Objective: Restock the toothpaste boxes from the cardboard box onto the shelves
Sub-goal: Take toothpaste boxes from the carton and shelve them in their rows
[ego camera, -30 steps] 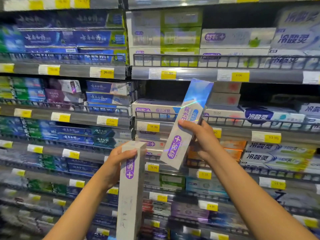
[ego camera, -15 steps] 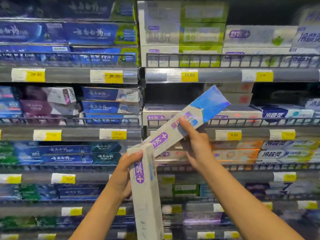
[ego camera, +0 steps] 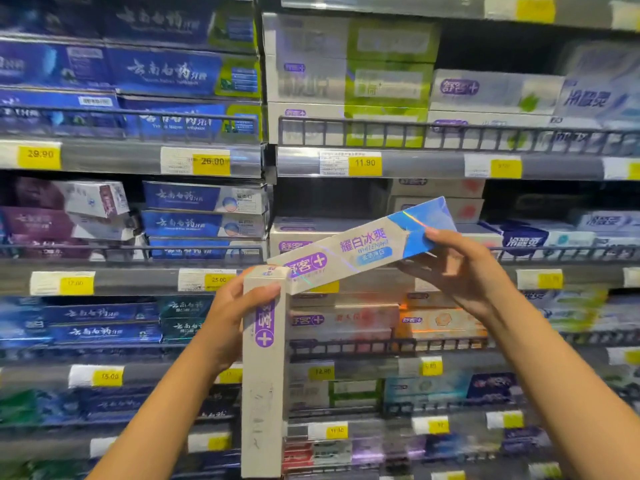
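My right hand (ego camera: 460, 268) grips a white and blue toothpaste box (ego camera: 363, 247) at its blue end, tilted nearly level in front of the middle shelf. My left hand (ego camera: 232, 317) holds a second white toothpaste box (ego camera: 265, 368) upright by its top, purple logo facing me. The tilted box's lower left end touches the top of the upright one. Matching white boxes (ego camera: 298, 233) lie on the shelf behind them, with a dark gap above that stack. The cardboard box is not in view.
Shelves packed with toothpaste fill the view: blue boxes (ego camera: 166, 71) upper left, white-green boxes (ego camera: 349, 81) upper middle. A metal rail (ego camera: 450, 133) fronts each shelf, with yellow price tags (ego camera: 363, 163) below.
My right hand has slid toward the blue end and swung its box from steep to almost level. The camera has moved closer to the shelves. My left hand keeps its box upright.
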`<state>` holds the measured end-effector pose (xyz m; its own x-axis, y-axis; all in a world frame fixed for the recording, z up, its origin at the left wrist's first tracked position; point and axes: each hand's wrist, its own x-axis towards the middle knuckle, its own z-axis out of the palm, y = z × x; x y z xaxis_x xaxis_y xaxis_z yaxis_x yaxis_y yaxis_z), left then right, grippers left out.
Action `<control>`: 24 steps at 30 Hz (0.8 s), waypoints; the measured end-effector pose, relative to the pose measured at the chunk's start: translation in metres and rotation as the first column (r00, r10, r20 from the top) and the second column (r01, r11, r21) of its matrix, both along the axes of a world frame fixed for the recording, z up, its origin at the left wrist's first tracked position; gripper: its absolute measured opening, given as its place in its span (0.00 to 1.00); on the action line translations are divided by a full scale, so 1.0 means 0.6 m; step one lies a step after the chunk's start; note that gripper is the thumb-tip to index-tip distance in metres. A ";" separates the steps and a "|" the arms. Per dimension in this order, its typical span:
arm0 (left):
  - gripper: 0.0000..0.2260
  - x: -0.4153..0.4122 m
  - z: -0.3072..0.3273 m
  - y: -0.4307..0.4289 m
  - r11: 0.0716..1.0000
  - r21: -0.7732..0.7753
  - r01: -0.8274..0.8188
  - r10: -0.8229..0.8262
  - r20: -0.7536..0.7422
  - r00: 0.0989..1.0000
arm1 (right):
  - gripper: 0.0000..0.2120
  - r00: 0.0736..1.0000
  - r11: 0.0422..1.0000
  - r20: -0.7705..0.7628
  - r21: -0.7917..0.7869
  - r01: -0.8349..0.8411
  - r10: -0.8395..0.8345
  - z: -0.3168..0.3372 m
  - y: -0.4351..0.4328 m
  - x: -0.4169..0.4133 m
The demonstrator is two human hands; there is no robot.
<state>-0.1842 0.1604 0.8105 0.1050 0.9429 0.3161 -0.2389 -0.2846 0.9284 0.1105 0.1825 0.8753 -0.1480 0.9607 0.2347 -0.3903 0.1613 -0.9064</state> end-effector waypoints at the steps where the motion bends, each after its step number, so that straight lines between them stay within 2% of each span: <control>1: 0.39 0.002 0.004 0.001 1.000 0.005 -0.007 0.007 -0.001 1.000 | 0.19 0.999 1.000 0.036 0.010 -0.010 0.010 0.005 0.006 0.020; 3: 0.38 0.008 0.012 -0.002 1.000 0.007 -0.014 0.014 -0.011 1.000 | 0.23 0.980 0.999 0.198 0.038 -0.010 0.003 0.014 0.018 0.051; 4: 0.38 0.011 0.014 -0.004 1.000 0.007 -0.016 0.017 -0.029 0.999 | 0.21 0.949 0.999 0.315 0.054 0.002 -0.019 0.017 0.024 0.064; 7: 0.38 0.025 0.019 -0.013 0.999 0.021 -0.034 0.037 -0.106 0.994 | 0.18 0.764 0.996 0.645 0.074 -0.049 -0.010 0.026 0.034 0.086; 10: 0.40 0.038 0.020 -0.017 0.995 0.028 -0.100 0.102 -0.109 0.989 | 0.13 0.585 0.985 0.809 0.044 -0.167 0.063 0.044 0.035 0.095; 12: 0.41 0.042 0.020 -0.018 0.990 0.032 -0.136 0.139 -0.123 0.983 | 0.12 0.517 0.967 0.851 0.048 -0.249 0.091 0.052 0.037 0.098; 13: 0.41 0.044 0.020 -0.018 0.989 0.030 -0.146 0.149 -0.132 0.980 | 0.11 0.525 0.958 0.846 0.070 -0.279 0.090 0.051 0.041 0.100; 16: 0.40 0.050 0.020 -0.016 0.986 0.025 -0.166 0.168 -0.142 0.976 | 0.08 0.679 0.959 0.732 0.157 -0.235 0.046 0.045 0.060 0.104; 19: 0.36 0.050 0.013 -0.009 0.978 0.036 -0.207 0.210 -0.112 0.971 | 0.09 0.735 0.954 0.678 0.228 -0.196 -0.011 0.037 0.082 0.106; 21: 0.39 0.040 0.007 -0.001 0.969 0.052 -0.240 0.243 -0.066 0.968 | 0.10 0.781 0.959 0.624 0.236 -0.156 -0.026 0.026 0.099 0.103; 24: 0.43 0.021 0.003 0.009 0.969 0.058 -0.239 0.242 -0.054 0.969 | 0.18 0.861 0.970 0.505 0.231 -0.070 -0.058 0.013 0.124 0.096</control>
